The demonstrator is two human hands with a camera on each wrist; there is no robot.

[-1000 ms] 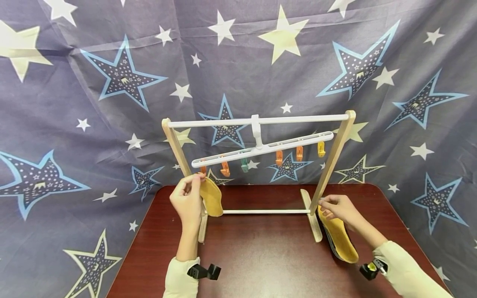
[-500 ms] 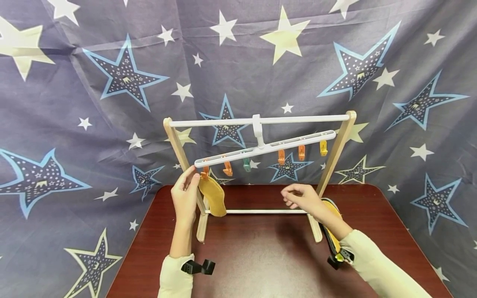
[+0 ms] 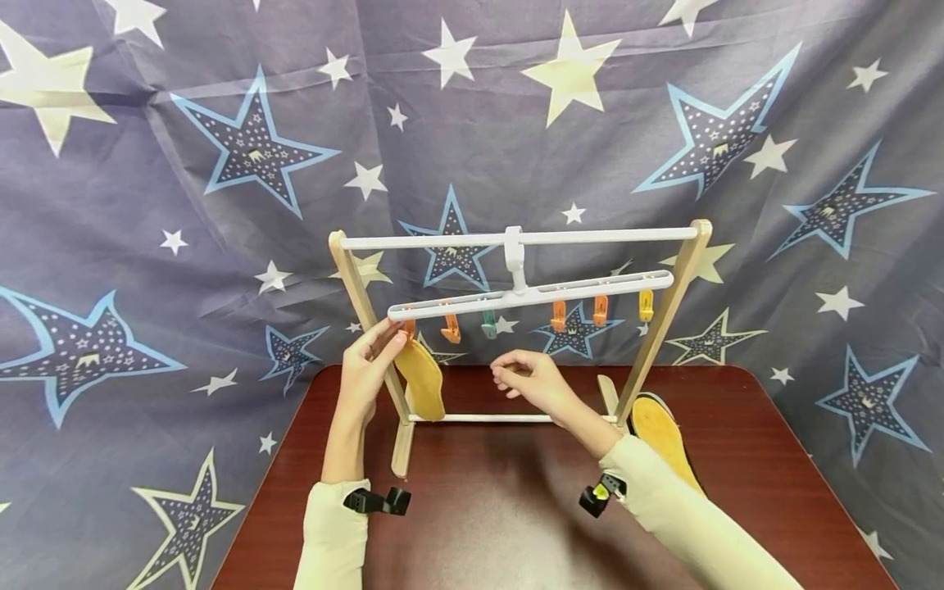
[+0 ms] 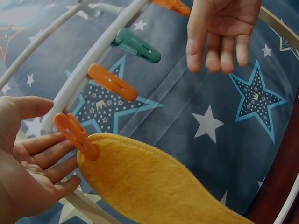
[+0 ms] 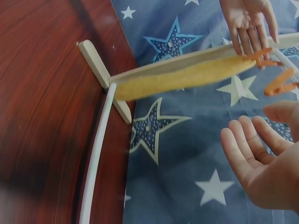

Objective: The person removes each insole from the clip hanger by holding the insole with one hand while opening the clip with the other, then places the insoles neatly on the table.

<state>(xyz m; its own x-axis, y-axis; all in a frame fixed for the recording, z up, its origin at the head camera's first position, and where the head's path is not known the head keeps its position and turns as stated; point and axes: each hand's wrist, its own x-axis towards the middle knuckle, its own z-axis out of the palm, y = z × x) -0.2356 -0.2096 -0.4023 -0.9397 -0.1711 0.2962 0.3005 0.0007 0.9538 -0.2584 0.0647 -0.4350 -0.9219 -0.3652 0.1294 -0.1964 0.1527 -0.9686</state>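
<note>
A yellow fuzzy insole (image 3: 422,378) hangs from an orange clip (image 4: 77,135) at the left end of a white clip hanger (image 3: 465,308). Beside that clip is my left hand (image 3: 363,369): in the left wrist view its thumb lies close to the hanger's end, its loosely spread fingers right at the clip. My right hand (image 3: 542,381) is in the air in front of the rack's middle, fingers relaxed, holding nothing; the right wrist view shows its palm. The hanger tilts, left end lower. A second yellow insole (image 3: 662,434) with a dark edge lies on the table, partly behind my right sleeve.
The hanger hooks over the top white bar (image 3: 428,242) of a wooden-legged rack (image 3: 664,328) on a dark red table (image 3: 472,524). Several other clips, orange, one green (image 3: 489,324) and one yellow (image 3: 646,305), line the hanger. A star-patterned cloth (image 3: 221,246) hangs behind.
My right hand has moved left from the insole on the table to the rack's middle. My left hand has let go of the hanging insole's top. The hanger tilts less now.
</note>
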